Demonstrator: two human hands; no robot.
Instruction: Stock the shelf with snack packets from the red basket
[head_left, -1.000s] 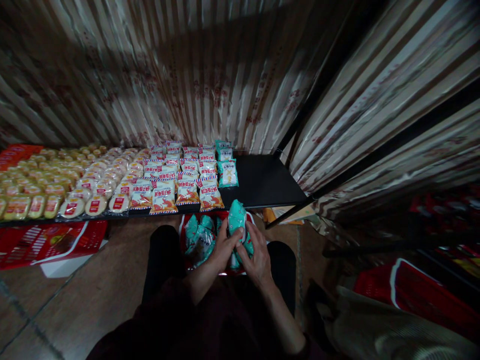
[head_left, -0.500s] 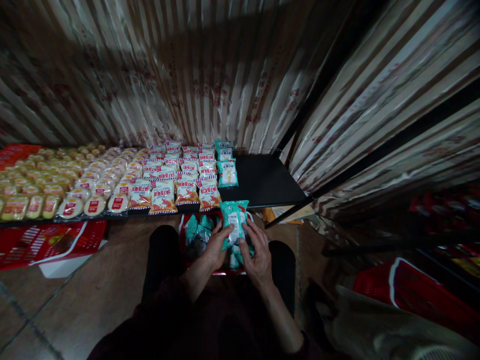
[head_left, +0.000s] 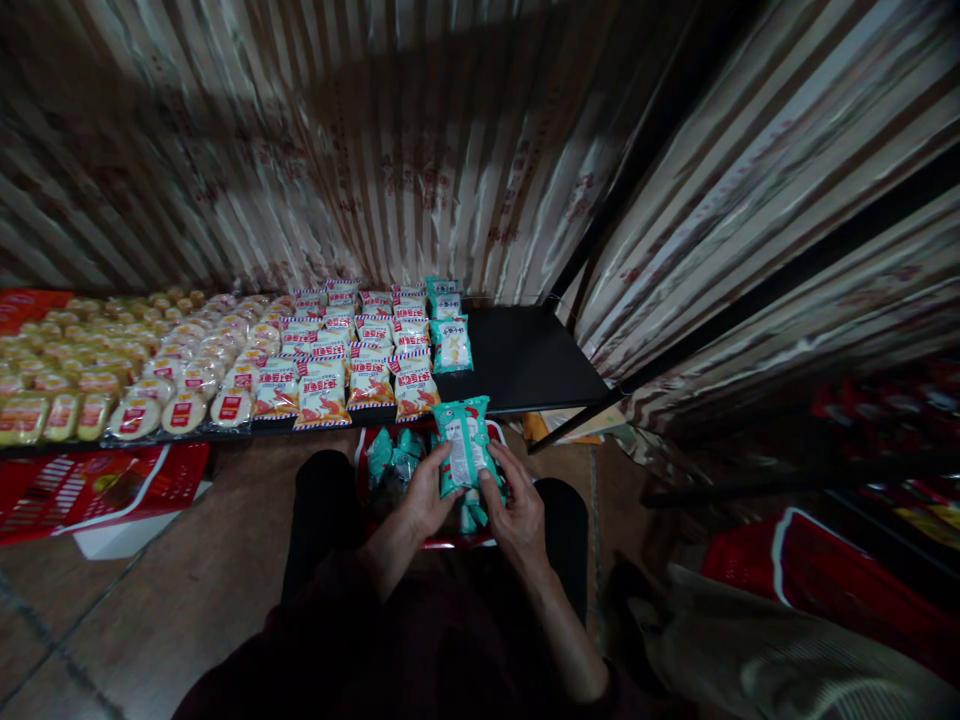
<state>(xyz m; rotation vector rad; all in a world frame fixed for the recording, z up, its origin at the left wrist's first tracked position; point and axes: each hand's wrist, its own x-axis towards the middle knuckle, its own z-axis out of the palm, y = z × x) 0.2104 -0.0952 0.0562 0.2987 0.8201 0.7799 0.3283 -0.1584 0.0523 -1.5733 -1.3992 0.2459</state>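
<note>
Between my two hands is a teal snack packet (head_left: pixel 463 440), held above a red basket (head_left: pixel 459 543) that sits between my knees. My left hand (head_left: pixel 425 492) grips its left side, and my right hand (head_left: pixel 517 505) closes on its right edge with the thumb on the front. Inside the basket lie more teal packets (head_left: pixel 390 455), partly hidden by my hands. Just beyond, a short column of teal packets (head_left: pixel 451 345) lies on the black shelf (head_left: pixel 525 350), beside rows of white-and-orange snack packets (head_left: pixel 322 388).
Round wrapped cakes (head_left: pixel 185 411) and yellow wrapped cakes (head_left: pixel 64 415) fill the shelf's left part. Another red basket (head_left: pixel 150 490) stands on the floor below. A shelf leg (head_left: pixel 574 430) rises at the right, near a further red basket (head_left: pixel 825 570). Striped curtain (head_left: pixel 450 150) hangs behind.
The teal packet has turned slightly in my hands, and my left fingers have shifted down its left side. The view has moved a little.
</note>
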